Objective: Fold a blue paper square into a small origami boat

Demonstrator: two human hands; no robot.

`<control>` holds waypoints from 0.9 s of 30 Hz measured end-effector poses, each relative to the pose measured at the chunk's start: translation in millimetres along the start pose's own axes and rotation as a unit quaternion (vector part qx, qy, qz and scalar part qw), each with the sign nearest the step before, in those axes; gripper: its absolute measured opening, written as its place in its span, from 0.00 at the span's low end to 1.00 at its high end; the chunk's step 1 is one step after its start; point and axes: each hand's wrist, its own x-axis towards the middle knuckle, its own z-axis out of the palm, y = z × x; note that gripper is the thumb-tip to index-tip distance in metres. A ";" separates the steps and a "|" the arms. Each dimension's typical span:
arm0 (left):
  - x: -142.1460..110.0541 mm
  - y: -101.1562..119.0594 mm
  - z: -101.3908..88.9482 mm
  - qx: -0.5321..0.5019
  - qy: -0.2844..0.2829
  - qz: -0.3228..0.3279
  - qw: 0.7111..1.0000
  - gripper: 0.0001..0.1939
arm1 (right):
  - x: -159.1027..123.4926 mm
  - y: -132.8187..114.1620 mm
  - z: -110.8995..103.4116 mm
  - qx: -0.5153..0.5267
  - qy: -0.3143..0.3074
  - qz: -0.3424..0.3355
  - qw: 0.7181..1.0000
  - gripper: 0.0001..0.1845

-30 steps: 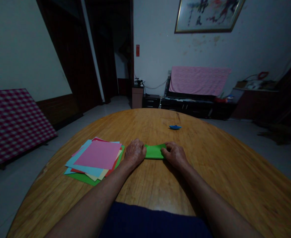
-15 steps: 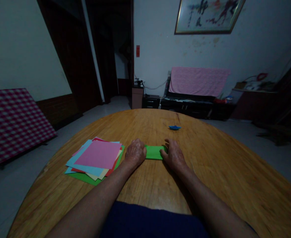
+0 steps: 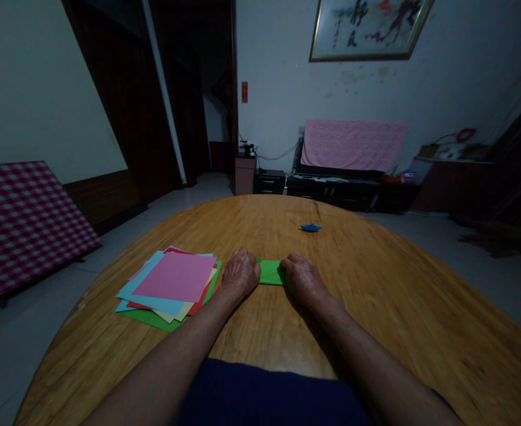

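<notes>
A folded green paper [image 3: 269,272] lies flat on the round wooden table [image 3: 398,307] in front of me. My left hand [image 3: 241,273] rests curled on its left end, fingers closed down on the paper. Pressing on the paper's right part is my right hand [image 3: 300,277], also curled, with only a short green strip showing between the two hands. A stack of coloured paper sheets [image 3: 171,285], pink on top, lies just left of my left hand.
A small blue folded paper piece [image 3: 311,227] sits farther back on the table. Beyond the table are a dark doorway, a low cabinet with a pink cloth [image 3: 353,145], and a red checked board [image 3: 25,219] leaning at the left.
My right hand has slid leftward along the green paper, toward my left hand, covering more of it. The left hand has stayed in place.
</notes>
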 end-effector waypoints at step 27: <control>-1.8 -5.4 -0.5 -0.053 0.000 -0.010 0.999 0.10 | -4.6 -3.8 5.4 0.014 0.028 0.026 0.999 0.09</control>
